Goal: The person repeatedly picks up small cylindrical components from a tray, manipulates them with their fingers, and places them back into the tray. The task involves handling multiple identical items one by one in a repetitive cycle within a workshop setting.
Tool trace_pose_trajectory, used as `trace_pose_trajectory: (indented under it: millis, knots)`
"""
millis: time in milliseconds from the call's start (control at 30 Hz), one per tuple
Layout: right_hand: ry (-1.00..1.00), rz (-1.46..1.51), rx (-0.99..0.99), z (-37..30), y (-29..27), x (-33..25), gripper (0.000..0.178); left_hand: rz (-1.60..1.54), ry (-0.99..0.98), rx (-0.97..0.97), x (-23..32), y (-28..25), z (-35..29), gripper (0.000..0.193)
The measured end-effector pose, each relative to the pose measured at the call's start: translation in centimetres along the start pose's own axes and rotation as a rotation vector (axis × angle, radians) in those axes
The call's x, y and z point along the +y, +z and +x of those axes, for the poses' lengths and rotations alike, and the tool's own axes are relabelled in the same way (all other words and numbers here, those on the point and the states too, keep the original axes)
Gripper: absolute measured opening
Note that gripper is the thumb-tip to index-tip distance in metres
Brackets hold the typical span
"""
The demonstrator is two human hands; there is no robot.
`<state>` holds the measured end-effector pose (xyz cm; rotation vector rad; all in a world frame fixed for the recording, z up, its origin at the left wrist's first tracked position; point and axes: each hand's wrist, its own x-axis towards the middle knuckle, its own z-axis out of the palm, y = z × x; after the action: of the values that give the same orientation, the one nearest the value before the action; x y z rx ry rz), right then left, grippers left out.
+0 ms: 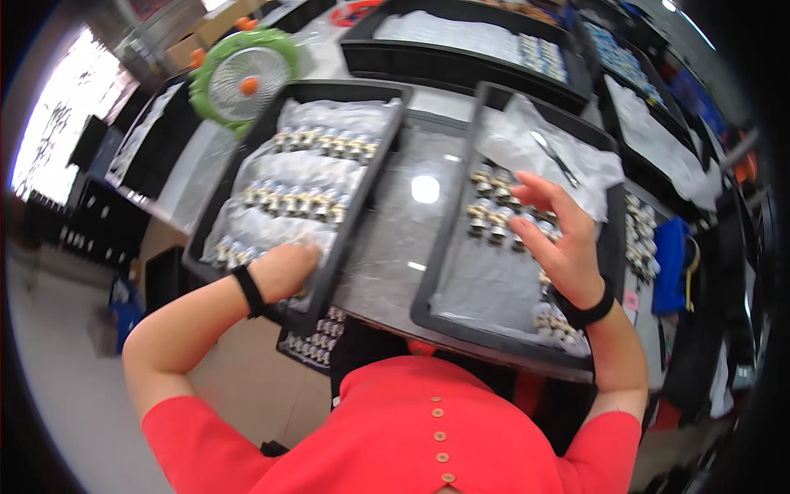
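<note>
My left hand (285,270) reaches into the left black tray (196,251), over the nearest row of small silver-and-brass cylindrical parts (234,252). Its fingers point downward and are mostly hidden, so any grip there does not show. Above the right black tray (428,296), my right hand (564,239) has its thumb and forefinger spread, with nothing visible between them. Just beside those fingertips stand short rows of the same parts (496,221), on a grey sheet. Tweezers (555,158) lie on crumpled white paper (514,132) at that tray's far end.
A green fan (245,78) stands behind the left tray. Further black trays (461,58) line the back and right. On the right are a cluster of parts (639,235) and a blue holder (671,267). Below the table edge sits another tray of parts (317,342).
</note>
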<state>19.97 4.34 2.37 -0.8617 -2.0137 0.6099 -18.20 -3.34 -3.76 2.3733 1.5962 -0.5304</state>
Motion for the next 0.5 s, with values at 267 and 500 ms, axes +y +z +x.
trace_pose_trajectory:
  millis: [267,500]
  knots:
    - [0.265,-0.319,-0.808,-2.3,-4.6,1.5,0.019,0.008,-0.026,-0.059,1.0,-3.8,-1.3,0.028]
    - [0.143,-0.465,-1.031,-8.9,-4.8,3.5,0.034,-0.42,0.089,0.228,7.1,-12.2,-0.2,0.033]
